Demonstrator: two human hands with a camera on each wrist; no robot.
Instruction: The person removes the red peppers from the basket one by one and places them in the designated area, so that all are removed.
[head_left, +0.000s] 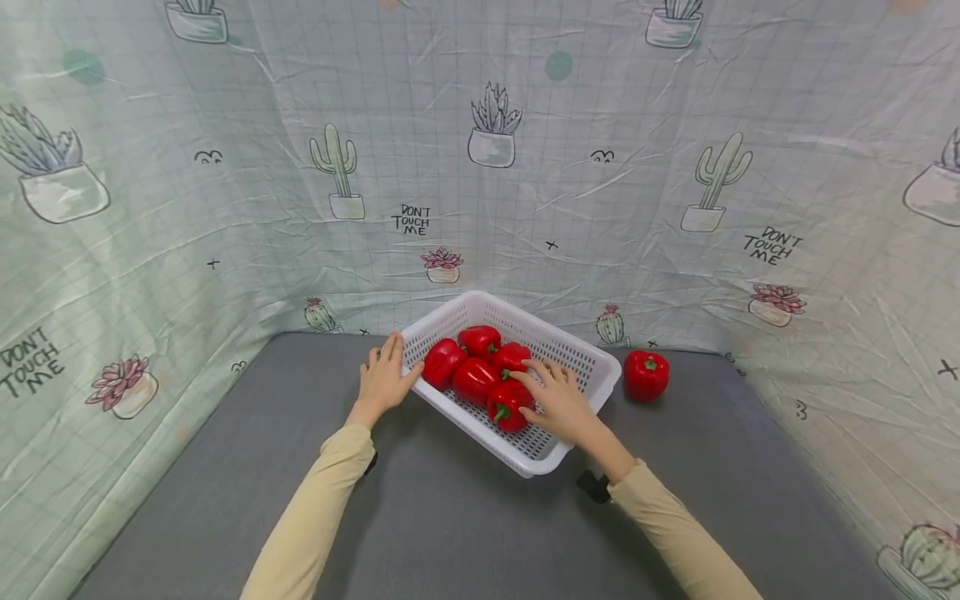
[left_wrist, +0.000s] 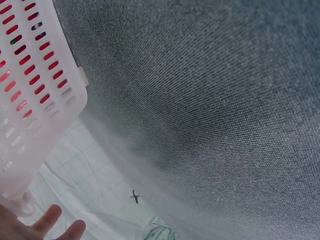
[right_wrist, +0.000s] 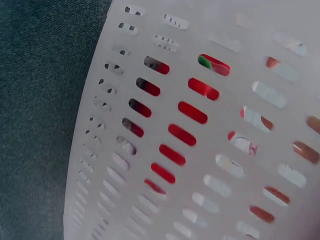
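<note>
Several red bell peppers [head_left: 475, 382] lie grouped in a white perforated plastic basket [head_left: 592, 358], toward its left and front. My left hand [head_left: 384, 379] rests at the basket's left corner, its thumb by the rim and its other fingers loosely extended outside. The left wrist view shows some of those fingers [left_wrist: 48, 219] beside the basket wall [left_wrist: 70, 70]. Over the basket's right half, my right hand [head_left: 558, 404] has its fingers spread, with the thumb tip beside the front bell pepper [head_left: 508, 407]. In the right wrist view the basket wall [right_wrist: 200, 150] hides most of that hand.
Another red bell pepper [head_left: 646, 375] stands on the grey table [head_left: 465, 533], right of the basket. A pale cloth printed with cacti [head_left: 405, 100] hangs behind and along both sides of the table.
</note>
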